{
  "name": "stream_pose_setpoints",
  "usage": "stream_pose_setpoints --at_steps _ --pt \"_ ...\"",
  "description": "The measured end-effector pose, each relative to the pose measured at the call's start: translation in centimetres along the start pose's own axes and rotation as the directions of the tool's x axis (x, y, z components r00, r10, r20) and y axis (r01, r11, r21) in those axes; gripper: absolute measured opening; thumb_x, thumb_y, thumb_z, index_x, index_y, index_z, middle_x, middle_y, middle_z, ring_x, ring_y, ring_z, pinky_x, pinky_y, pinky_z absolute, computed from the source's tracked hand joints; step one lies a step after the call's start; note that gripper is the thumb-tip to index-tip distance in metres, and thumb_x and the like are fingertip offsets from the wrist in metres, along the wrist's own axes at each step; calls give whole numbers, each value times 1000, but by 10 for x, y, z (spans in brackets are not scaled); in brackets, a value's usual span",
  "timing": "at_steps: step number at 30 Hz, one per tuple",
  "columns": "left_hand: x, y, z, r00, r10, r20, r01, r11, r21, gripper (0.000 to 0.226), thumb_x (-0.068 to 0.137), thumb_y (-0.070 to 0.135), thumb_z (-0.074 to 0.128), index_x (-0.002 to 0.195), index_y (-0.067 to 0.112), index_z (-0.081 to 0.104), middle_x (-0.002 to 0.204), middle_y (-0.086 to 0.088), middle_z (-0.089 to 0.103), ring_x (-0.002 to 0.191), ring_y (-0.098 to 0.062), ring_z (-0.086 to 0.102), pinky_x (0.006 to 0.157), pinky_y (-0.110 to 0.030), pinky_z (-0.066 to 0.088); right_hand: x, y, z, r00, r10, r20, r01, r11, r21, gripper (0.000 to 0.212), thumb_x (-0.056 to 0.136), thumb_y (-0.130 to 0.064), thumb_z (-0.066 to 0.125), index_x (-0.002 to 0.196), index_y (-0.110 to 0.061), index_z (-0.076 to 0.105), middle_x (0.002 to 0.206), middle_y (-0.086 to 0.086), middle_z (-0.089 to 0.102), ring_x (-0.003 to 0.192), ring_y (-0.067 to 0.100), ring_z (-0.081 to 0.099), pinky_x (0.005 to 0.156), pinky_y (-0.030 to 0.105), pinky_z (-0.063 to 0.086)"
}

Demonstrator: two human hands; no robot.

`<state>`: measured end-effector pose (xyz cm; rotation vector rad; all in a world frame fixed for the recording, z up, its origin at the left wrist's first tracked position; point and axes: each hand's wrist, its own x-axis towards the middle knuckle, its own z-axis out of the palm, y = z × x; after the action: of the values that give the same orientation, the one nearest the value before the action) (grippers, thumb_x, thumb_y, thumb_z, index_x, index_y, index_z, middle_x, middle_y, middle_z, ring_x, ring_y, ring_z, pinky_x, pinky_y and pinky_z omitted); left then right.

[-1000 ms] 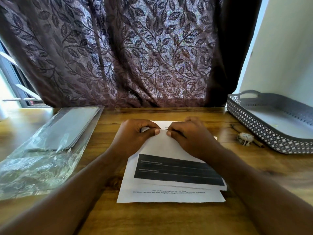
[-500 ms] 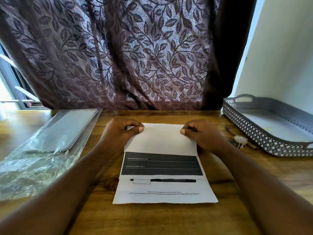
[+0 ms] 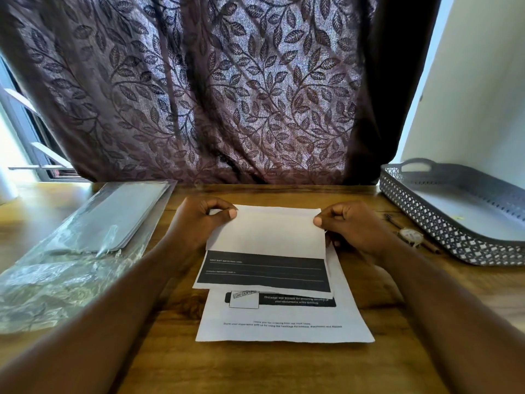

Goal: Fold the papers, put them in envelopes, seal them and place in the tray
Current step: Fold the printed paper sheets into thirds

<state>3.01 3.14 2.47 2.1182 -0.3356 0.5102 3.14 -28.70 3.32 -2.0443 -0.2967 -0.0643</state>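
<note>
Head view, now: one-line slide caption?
Left hand and right hand pinch far corners of the folded paper over a printed sheet; envelope pack left, grey tray right.

Papers (image 3: 284,322) centre on table (image 3: 255,371); envelope pack (image 3: 93,228) left; tray (image 3: 466,220) right; curtain (image 3: 213,89) behind.

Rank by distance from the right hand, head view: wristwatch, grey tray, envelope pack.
1. wristwatch: just right of the right hand, which pinches the folded paper.
2. grey tray: farther right, beyond the wristwatch.
3. envelope pack: far left, past the left hand.
</note>
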Motion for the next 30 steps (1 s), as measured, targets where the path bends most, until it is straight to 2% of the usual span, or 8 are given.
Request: stream_pose_setpoints --at_steps 4,8,11,13,16,20,25,30 --pt "-1 0 0 1000 -21 -20 21 999 31 15 88 24 75 82 37 72 91 16 74 89 -8 69 82 -32 55 -2 -2 2 1000 -13 3 13 1000 24 9 96 -15 67 91 -14 75 63 7 72 43 9 54 41 18 42" --pt "-6 12 3 993 45 -110 -16 968 250 12 91 46 67 90 34 67 87 25 61 80 -4 61 64 -26 44 -2 -14 11 987 -142 -81 136 988 -72 12 98 -16 64 89 -17 73 61 2 70 49 7 60 50 11 44" --pt "-13 31 12 970 206 -126 -150 923 354 24 95 48 61 107 29 70 100 16 63 93 -10 59 87 -36 44 -7 -27 26 951 -276 -140 255 955 -151 11 97 -16 65 92 -12 73 59 -2 68 49 3 60 51 11 45" --pt "-18 40 17 951 296 -93 -236 885 402 31 96 50 53 112 29 70 113 12 69 110 -12 60 108 -41 29 -13 -35 38 918 -364 -156 329 920 -214 7 96 -15 66 95 -13 73 64 -9 67 53 2 63 53 10 47" --pt "-22 48 23 919 391 -45 -325 820 471 28 97 47 52 111 29 69 115 12 71 116 -11 58 119 -46 15 -20 -43 50 877 -454 -158 396 869 -298 8 95 -16 67 100 -12 73 78 -5 71 61 6 65 56 17 52" --pt "-25 54 32 885 465 33 -432 791 433 19 96 35 56 104 26 71 103 8 75 99 -13 66 111 -46 32 -23 -45 54 824 -546 -151 484 816 -315 7 94 -15 69 98 -10 72 83 0 73 68 12 66 60 22 53" --pt "-24 51 33 895 445 32 -416 807 419 18 95 35 58 99 28 74 101 9 76 91 -11 66 102 -37 31 -20 -41 51 807 -579 -117 505 778 -373 5 94 -13 70 97 -12 72 85 -11 67 75 -2 59 63 13 47" --pt "-20 47 22 906 423 -22 -369 813 449 18 95 36 57 95 30 74 95 13 76 83 -7 61 93 -35 30 -15 -36 41 842 -515 -160 449 834 -320 6 93 -9 69 95 -14 71 81 -11 65 74 -4 59 64 11 45"
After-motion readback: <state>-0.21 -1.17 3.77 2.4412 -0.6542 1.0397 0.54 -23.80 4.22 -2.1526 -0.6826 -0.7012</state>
